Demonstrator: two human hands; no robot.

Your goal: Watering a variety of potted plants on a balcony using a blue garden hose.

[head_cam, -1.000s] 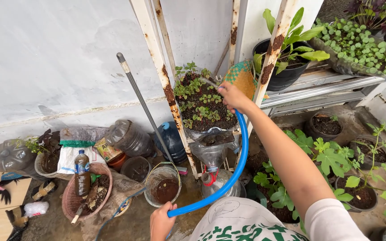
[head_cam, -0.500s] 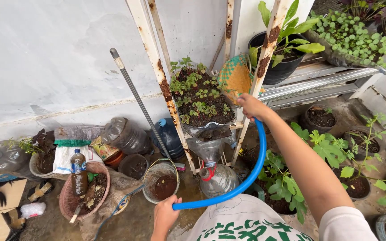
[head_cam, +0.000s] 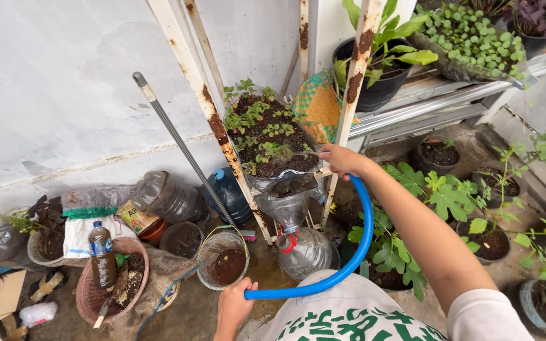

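Rusty shelving (head_cam: 213, 123) against a white wall carries a planter (head_cam: 266, 136) of seedlings. Right hand (head_cam: 339, 159) grips the blue hose (head_cam: 358, 243) at its far end, spraying the soil; left hand (head_cam: 234, 306), near, clasps the hose's slack, steadying it.

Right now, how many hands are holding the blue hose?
2. The right hand grips the blue rubber hose at its nozzle end beside the seedling planter; the left hand holds it lower down.
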